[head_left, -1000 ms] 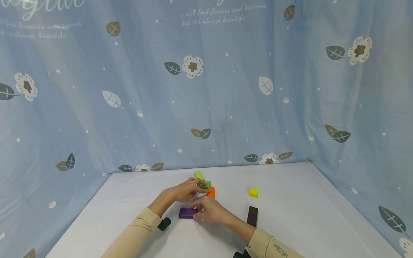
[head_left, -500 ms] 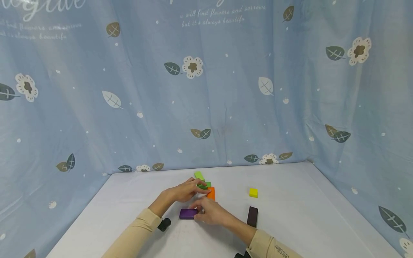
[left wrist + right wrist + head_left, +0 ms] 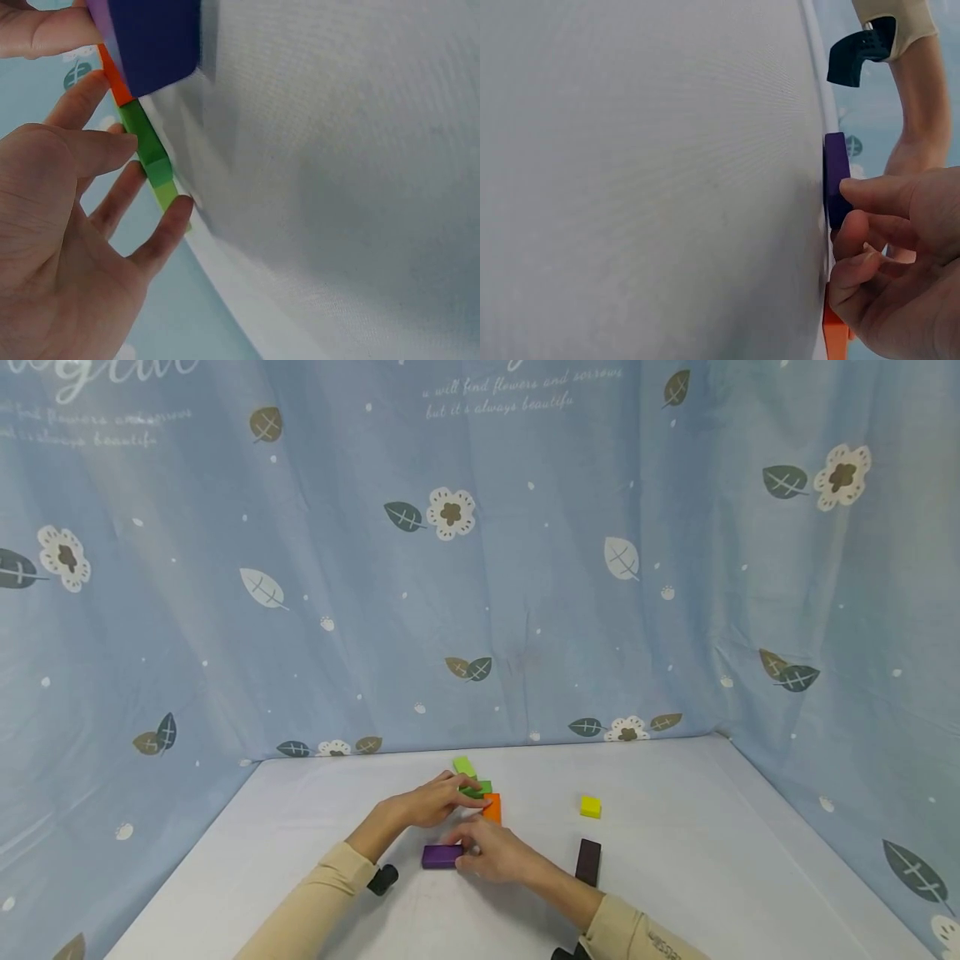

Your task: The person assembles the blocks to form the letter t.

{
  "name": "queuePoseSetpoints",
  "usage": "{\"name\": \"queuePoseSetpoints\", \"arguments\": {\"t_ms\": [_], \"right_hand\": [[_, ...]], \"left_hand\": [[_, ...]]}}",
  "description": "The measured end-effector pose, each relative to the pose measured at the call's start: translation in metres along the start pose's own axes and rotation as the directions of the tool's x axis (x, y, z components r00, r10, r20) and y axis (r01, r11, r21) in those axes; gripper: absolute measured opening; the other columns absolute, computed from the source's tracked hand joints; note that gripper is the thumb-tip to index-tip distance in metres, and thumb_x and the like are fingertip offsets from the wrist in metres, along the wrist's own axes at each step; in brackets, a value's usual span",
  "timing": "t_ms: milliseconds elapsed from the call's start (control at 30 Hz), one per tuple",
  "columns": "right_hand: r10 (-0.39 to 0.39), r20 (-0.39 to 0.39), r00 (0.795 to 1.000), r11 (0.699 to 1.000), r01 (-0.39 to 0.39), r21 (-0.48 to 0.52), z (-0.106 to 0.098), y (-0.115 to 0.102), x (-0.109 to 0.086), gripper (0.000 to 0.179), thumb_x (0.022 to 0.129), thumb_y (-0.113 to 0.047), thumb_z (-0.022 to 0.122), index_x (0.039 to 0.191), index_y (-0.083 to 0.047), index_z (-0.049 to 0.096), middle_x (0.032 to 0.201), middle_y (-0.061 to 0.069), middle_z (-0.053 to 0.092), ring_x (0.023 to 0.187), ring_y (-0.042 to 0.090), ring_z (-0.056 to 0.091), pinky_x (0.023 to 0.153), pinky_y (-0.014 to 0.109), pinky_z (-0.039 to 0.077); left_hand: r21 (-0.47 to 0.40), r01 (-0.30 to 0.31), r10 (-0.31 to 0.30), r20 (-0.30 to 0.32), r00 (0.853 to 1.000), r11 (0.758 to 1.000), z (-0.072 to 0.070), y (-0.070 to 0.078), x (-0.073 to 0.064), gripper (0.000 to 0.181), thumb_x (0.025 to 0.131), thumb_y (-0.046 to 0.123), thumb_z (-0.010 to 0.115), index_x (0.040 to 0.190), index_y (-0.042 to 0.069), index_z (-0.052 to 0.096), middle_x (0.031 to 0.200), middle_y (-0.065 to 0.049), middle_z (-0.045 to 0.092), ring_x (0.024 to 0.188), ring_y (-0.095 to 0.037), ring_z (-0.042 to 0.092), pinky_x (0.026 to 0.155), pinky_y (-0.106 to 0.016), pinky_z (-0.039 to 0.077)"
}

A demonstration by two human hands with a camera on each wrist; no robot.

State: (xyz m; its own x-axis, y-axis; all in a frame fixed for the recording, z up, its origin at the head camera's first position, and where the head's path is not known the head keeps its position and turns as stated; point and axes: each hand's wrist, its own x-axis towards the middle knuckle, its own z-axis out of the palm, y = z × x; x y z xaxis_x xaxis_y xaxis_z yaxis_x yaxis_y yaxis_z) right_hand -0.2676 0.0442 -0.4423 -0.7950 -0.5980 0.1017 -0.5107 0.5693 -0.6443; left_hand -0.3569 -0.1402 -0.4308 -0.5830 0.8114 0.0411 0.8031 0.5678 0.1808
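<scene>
Near the middle of the table (image 3: 675,835), the person's right hand (image 3: 495,852) pinches the right end of the purple block (image 3: 441,857) between thumb and finger. The left hand (image 3: 433,802) has its grip loose, fingers spread and reaching over the green block (image 3: 483,787) and the orange block (image 3: 492,807). Those two form a bent row with the lime block (image 3: 464,766), which lies nearest the table's far edge. Towards the right edge sit the yellow block (image 3: 590,807) and, closer to the person, the dark brown block (image 3: 588,862), partly hidden by the right arm.
</scene>
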Motion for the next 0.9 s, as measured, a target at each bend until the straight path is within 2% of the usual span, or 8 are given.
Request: {"name": "queuePoseSetpoints", "arguments": {"t_ms": [367, 600, 800, 900], "right_hand": [[0.018, 0.020, 1.000, 1.000, -0.018, 0.007, -0.007, 0.003, -0.007, 0.027, 0.088, -0.013, 0.070, 0.115, -0.012, 0.068, 0.101, 0.001, 0.059, 0.080, 0.006, 0.049, 0.067, 0.019, 0.041], [0.010, 0.027, 1.000, 1.000, -0.011, 0.007, -0.012, 0.009, -0.011, 0.027, 0.088, -0.013, 0.070, 0.115, -0.012, 0.069, 0.092, 0.000, 0.059, 0.076, 0.006, 0.047, 0.066, 0.018, 0.040], [-0.007, 0.033, 0.999, 0.999, 0.005, 0.036, -0.016, 0.012, -0.012, 0.027, 0.089, -0.013, 0.070, 0.115, -0.010, 0.069, 0.085, -0.006, 0.059, 0.074, 0.003, 0.048, 0.066, 0.017, 0.043], [0.004, 0.039, 0.999, 0.999, -0.005, 0.038, -0.018, 0.012, -0.014, 0.027, 0.089, -0.013, 0.069, 0.116, -0.010, 0.068, 0.088, -0.004, 0.059, 0.077, 0.004, 0.049, 0.068, 0.017, 0.043]], "left_hand": [[-0.027, 0.001, -0.001, 0.000, 1.000, 1.000, 0.000, 0.001, -0.001, 0.047, 0.097, -0.005, 0.048, 0.134, 0.019, 0.062, 0.138, -0.011, 0.055, 0.121, -0.030, 0.049, 0.100, -0.043, 0.042], [-0.029, 0.014, -0.014, 0.001, 1.000, 0.999, 0.000, 0.001, 0.000, 0.049, 0.095, -0.007, 0.049, 0.134, 0.020, 0.061, 0.138, -0.011, 0.054, 0.121, -0.029, 0.048, 0.100, -0.042, 0.041], [-0.028, 0.018, -0.018, 0.004, 1.000, 0.999, 0.001, 0.001, 0.000, 0.051, 0.094, -0.010, 0.049, 0.134, 0.019, 0.062, 0.139, -0.011, 0.054, 0.120, -0.030, 0.049, 0.100, -0.043, 0.042], [-0.034, 0.018, -0.017, 0.006, 1.000, 0.999, 0.001, 0.001, 0.000, 0.049, 0.095, -0.008, 0.050, 0.134, 0.020, 0.062, 0.139, -0.012, 0.054, 0.120, -0.030, 0.049, 0.100, -0.043, 0.042]]}}
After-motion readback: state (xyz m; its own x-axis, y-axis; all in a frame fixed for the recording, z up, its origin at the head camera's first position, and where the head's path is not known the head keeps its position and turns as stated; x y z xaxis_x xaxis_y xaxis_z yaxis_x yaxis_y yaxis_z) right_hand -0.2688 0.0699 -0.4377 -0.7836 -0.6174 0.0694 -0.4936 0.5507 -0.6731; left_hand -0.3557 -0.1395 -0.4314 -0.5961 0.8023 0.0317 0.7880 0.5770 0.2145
